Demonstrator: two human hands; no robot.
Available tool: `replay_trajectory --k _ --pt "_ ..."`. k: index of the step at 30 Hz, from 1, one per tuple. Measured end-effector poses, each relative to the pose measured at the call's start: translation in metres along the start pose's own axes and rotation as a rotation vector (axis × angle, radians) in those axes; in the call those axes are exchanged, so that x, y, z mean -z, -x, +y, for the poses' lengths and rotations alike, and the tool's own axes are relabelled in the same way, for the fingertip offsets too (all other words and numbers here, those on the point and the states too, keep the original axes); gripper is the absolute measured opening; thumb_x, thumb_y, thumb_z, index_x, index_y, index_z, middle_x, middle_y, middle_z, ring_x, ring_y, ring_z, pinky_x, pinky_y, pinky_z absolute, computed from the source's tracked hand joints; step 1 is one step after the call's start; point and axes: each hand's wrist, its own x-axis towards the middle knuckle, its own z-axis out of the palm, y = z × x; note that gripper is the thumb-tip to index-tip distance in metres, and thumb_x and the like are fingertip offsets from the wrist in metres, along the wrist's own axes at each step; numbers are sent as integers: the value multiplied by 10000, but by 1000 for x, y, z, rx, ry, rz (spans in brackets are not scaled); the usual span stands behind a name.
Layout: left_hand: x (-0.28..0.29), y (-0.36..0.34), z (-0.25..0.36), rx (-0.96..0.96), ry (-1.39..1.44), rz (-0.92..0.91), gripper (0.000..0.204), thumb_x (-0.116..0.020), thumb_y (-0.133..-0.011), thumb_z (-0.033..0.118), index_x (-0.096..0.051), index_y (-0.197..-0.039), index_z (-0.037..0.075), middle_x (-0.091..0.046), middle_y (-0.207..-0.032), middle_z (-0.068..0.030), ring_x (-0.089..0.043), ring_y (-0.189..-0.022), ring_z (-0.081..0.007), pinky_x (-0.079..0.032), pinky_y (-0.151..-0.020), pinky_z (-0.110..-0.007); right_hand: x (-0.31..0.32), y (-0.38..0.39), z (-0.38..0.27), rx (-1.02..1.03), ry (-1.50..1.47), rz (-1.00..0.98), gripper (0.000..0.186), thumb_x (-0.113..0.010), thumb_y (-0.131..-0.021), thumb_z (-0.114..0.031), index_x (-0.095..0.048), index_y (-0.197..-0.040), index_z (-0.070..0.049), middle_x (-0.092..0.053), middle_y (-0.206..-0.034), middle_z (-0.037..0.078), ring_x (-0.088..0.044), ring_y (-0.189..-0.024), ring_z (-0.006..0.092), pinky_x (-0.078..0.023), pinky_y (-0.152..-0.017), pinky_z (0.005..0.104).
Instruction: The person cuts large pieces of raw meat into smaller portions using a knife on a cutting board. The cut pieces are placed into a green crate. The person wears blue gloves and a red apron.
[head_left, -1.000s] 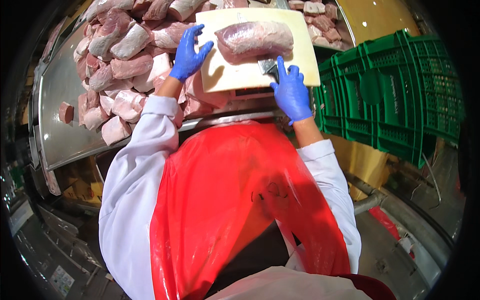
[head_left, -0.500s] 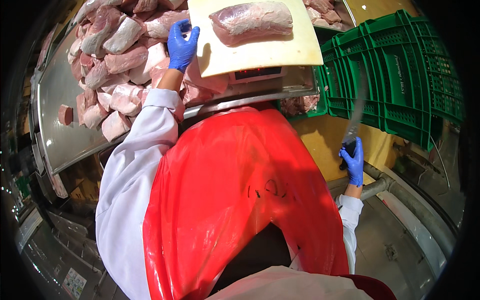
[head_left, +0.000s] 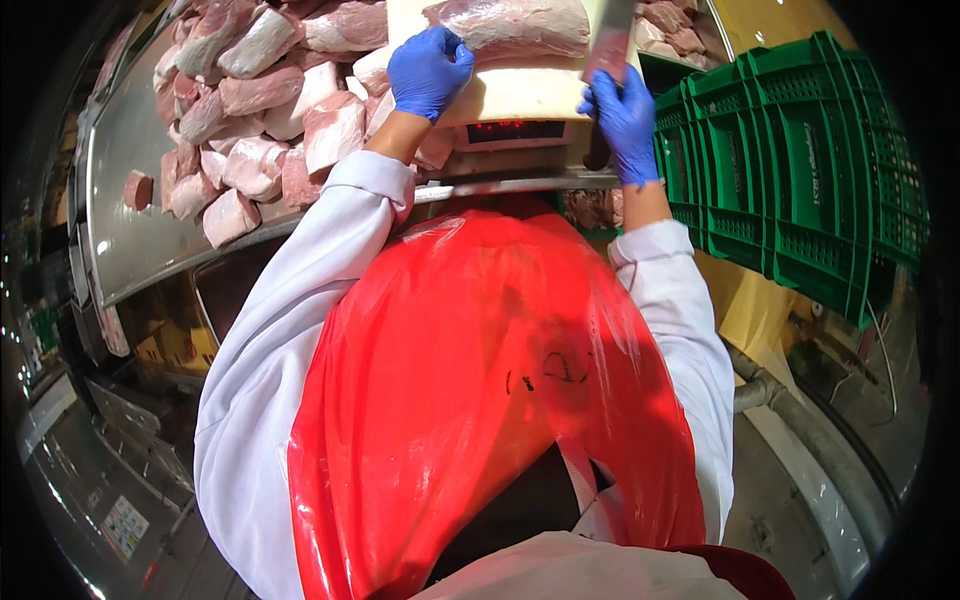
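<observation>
A long pale-pink piece of meat (head_left: 515, 28), with whitish fat on top, lies across the cream cutting board (head_left: 520, 92) at the top. Over the board's left part, just below the meat's left end, is my left hand (head_left: 430, 72) in a blue glove. Its fingers are curled in, and nothing shows in them. My right hand (head_left: 625, 125), also blue-gloved, is wrapped round the dark handle of a knife (head_left: 612, 35). The broad blade points away from me, beside the meat's right end. A scale (head_left: 515, 133) with a lit red display sits under the board.
Many cut meat chunks (head_left: 255, 165) are heaped on the metal table (head_left: 115, 240) at left. Green crates (head_left: 780, 165) stand at right. Smaller meat pieces (head_left: 665, 28) lie at the upper right, and trimmings (head_left: 594, 207) sit low beside the table edge.
My right hand has swung the knife up from the lower right to the board's right side. My left hand has moved right over the board, its fingers now curled. The view has shifted slightly.
</observation>
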Motion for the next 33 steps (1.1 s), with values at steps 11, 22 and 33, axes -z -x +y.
replay_trajectory --k 11,22,33 --pt "40 48 -27 316 479 365 138 -763 -848 91 -695 -946 22 -680 -813 -5 -556 -659 -59 -483 -620 -228 -60 -43 -7 585 1279 -575 670 -572 -956 -180 -359 -1564 -366 -701 -837 180 -693 -693 388 -560 -618 490" --pt "20 31 7 115 302 97 364 -816 -842 163 -681 -1166 67 -668 -878 -9 -627 -750 -79 -528 -707 -231 115 4 -75 254 1580 -860 763 -564 -939 -67 -324 -1579 -405 -697 -923 198 -691 -745 403 -556 -632 483" --pt "15 43 -13 -90 -2 -119 193 -725 -860 210 -665 -1029 142 -697 -953 -74 -690 -826 -329 -560 -697 -416 -20 -30 -10 505 975 -531 699 -612 -943 -176 -361 -1564 -375 -712 -998 148 -706 -822 359 -567 -733 455"
